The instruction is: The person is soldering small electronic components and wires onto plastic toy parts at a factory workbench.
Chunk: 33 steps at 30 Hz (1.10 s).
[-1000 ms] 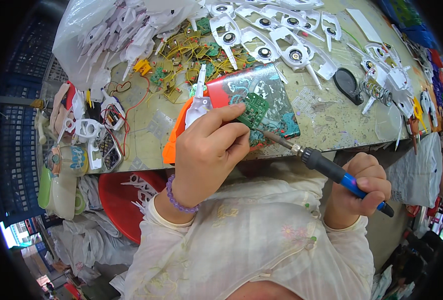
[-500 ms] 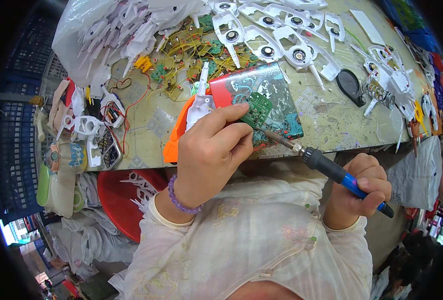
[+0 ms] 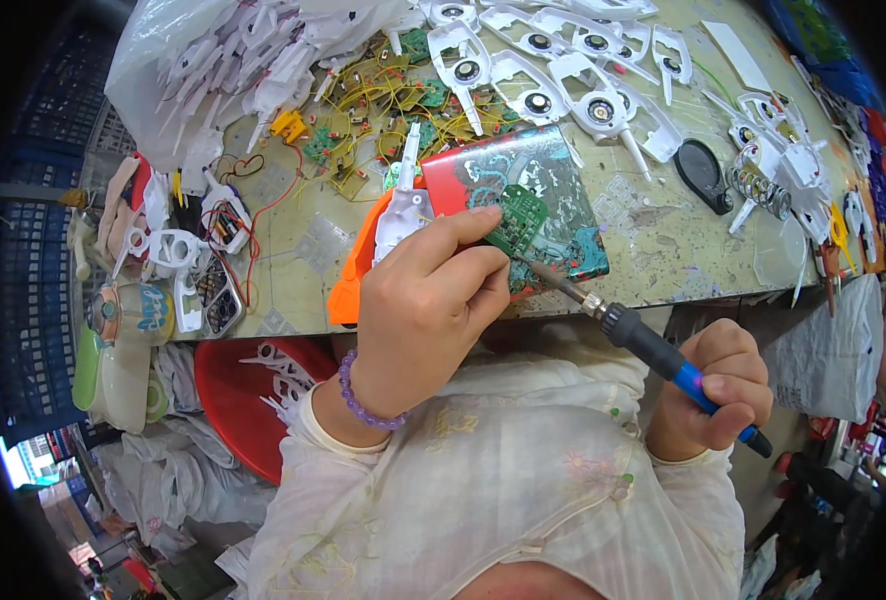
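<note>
My left hand (image 3: 428, 295) pinches a small green circuit board (image 3: 519, 217) by its left side, just above a worn red and dark box (image 3: 573, 190) at the table's front edge. In my right hand (image 3: 723, 385) is a blue and black soldering iron (image 3: 643, 340), gripped by the handle. Its tip points left and reaches the lower edge of the board by my left fingertips; whether it touches cannot be made out. Behind my left hand lie a white plastic casing (image 3: 403, 215) and an orange piece (image 3: 345, 290).
Wired circuit boards (image 3: 363, 100) lie heaped behind the box. White casings with round speakers (image 3: 600, 110) spread across the back, beside a plastic bag of white parts (image 3: 213, 70). A metal coil stand (image 3: 763, 187) is at right. Below the table's left side is a red basin (image 3: 223, 400).
My right hand and the soldering iron have shifted slightly left and downward. The left hand and the circuit board have stayed nearly in place.
</note>
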Tool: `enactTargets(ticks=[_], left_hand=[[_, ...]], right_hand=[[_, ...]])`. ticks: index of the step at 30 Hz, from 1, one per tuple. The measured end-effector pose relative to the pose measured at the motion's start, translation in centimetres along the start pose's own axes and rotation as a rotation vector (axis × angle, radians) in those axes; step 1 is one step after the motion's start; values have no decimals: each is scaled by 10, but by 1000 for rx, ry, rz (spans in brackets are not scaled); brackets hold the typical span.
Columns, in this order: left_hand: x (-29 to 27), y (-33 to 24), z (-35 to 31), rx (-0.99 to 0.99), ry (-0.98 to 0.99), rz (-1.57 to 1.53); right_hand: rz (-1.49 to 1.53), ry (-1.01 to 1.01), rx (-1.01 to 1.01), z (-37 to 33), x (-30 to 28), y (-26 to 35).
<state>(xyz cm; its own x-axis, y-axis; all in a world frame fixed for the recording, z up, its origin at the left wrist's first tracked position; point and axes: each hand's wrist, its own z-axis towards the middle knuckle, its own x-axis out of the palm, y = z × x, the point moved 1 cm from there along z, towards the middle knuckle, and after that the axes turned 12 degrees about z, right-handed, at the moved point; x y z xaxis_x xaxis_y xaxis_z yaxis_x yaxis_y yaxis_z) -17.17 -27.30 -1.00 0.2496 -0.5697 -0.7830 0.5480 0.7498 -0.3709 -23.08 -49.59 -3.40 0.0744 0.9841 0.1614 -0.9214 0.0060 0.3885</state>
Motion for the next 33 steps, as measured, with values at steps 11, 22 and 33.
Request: enactTargets(ticks=[11,22,33], left_hand=[[-3,-2,0,-27,0,-4],[-1,5,0,13,-22,-22],[-4,10,-25,-137,-280,-19]], right_hand=[[-39,-127,-45,-5,-8,4],[76,-509,638,0,-1,-17],[191,-75,477,6,34,-37]])
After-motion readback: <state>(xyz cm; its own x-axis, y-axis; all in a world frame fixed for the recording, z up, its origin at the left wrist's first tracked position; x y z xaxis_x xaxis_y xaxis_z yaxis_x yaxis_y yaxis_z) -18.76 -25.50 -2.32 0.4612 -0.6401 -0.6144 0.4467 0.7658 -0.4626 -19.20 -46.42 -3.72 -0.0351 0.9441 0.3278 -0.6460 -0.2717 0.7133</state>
